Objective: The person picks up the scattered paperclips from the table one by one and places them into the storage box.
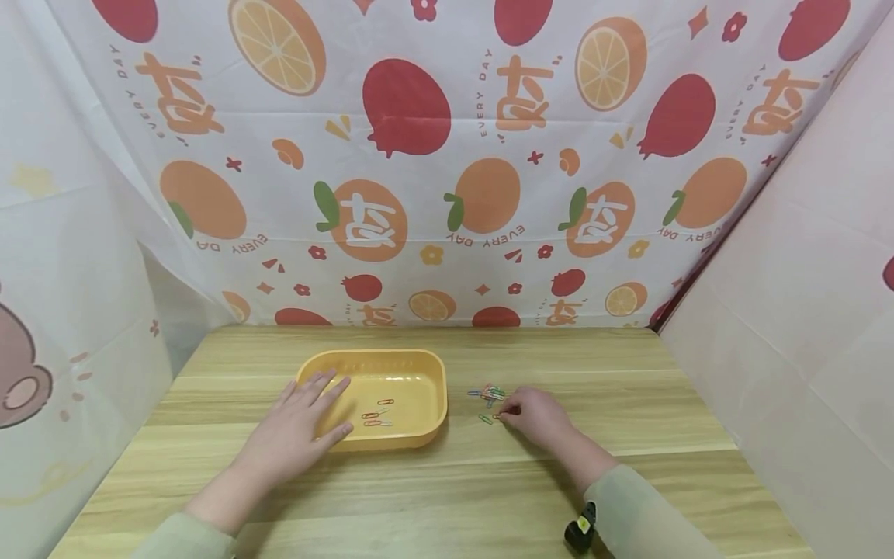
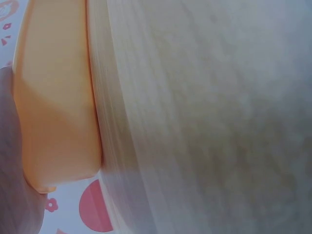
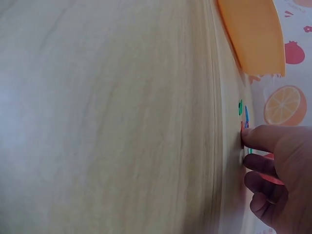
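— Three paper clips (image 1: 377, 414) already lie on the floor of your yellow tray (image 1: 426, 384), and a small colored heap of loose clips (image 1: 490, 394) sits on the counter (image 1: 447, 497) just right of the tray. What is your right hand doing?

— Your right hand (image 1: 536, 415) is down at the near edge of that heap, fingertips (image 3: 253, 139) pressed to the wood on a single clip (the wrist view shows an orange-red sliver under the index finger). Whether the clip is truly pinched or only pinned flat, I cannot tell.

— And the left?

— Your left hand (image 1: 296, 431) lies flat with fingers straight, draped over the tray's near-left rim and gripping nothing. I'd judge it is there to steady the tray, which looks light.

— Room to move?

— The gap between heap and tray is short and bare, so a clip need only clear the tray's low right wall. The tray sits mid-counter, well back from the front edge. The fruit-print curtain (image 1: 447, 155) closes the back and both sides, yet stays well apart from your hands.
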{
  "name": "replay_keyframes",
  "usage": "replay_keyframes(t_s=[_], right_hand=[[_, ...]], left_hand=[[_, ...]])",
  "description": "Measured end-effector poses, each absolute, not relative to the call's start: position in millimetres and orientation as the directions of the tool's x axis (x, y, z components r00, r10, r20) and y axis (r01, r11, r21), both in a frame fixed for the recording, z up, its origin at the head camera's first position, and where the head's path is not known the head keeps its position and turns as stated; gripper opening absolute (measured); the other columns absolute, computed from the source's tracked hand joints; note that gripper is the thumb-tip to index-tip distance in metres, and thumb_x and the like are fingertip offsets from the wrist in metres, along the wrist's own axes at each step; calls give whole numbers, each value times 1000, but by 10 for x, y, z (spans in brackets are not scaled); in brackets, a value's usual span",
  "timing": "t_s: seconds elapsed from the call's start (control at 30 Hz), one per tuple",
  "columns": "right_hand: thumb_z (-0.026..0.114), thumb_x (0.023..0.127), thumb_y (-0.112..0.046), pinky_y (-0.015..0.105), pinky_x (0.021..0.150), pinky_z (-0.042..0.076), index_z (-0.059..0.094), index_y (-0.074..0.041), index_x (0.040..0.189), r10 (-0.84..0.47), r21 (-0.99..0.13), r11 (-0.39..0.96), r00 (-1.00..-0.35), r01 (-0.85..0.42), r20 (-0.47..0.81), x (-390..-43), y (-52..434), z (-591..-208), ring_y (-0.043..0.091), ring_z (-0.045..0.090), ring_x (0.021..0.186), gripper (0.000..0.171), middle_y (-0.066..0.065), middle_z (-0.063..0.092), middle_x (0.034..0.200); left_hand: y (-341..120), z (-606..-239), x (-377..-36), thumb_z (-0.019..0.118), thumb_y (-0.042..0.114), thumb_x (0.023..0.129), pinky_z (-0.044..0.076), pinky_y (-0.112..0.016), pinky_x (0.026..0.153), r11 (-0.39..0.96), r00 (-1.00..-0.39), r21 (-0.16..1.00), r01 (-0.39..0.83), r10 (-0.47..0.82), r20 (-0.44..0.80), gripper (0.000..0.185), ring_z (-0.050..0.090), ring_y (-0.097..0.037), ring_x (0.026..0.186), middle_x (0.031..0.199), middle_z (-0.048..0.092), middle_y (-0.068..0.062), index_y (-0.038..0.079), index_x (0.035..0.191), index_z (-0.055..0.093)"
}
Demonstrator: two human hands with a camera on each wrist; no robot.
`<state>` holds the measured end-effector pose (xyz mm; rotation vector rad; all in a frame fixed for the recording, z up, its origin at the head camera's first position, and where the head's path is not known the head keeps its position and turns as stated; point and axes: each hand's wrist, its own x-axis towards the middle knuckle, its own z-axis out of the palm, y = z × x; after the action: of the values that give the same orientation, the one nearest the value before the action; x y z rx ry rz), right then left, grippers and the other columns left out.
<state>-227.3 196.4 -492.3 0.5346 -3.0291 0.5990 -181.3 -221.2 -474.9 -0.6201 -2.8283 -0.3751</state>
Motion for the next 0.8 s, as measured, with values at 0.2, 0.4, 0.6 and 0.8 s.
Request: replay_keyframes(t_s=[0.2, 0.4, 0.6, 0.8], right_hand=[[75, 87, -20, 29, 66, 48, 71, -23, 79, -355, -350, 872, -934, -342, 27, -2301, 1919, -4853, 7, 52, 71, 9, -12, 58, 78], [71, 85, -13, 28, 61, 44, 64, -19, 76, -375, -402, 863, -922, -307, -100, -2393, 1912, -4794, 9, 50, 65, 13, -9, 57, 74], [67, 83, -14, 27, 59, 39, 58, -19, 73, -392, -436, 852, -905, -291, -162, -2440, 1929, -4794, 9, 46, 61, 14, -8, 53, 68], [66, 81, -11, 26, 57, 39, 56, -19, 73, -422, -447, 833, -897, -326, -131, -2422, 1945, -4820, 7, 45, 59, 15, -8, 51, 67]], left_hand=[[-2194, -4733, -1818, 59, 54, 94, 2, -51, 122, 873, -883, 208, 441, 381, 276, 74, 25, -39, 146, 158, 32, -15, 18, 154, 38], [-2195, -4731, -1828, 59, 55, 94, 1, -51, 122, 872, -882, 207, 444, 383, 276, 74, 26, -39, 146, 158, 33, -15, 18, 154, 38], [-2198, -4735, -1834, 62, 52, 94, 1, -50, 122, 872, -882, 208, 443, 382, 276, 73, 26, -39, 146, 158, 33, -15, 17, 154, 38], [-2205, -4728, -1839, 59, 55, 94, 2, -51, 122, 873, -881, 204, 444, 383, 278, 74, 26, -39, 145, 158, 33, -15, 17, 153, 39]])
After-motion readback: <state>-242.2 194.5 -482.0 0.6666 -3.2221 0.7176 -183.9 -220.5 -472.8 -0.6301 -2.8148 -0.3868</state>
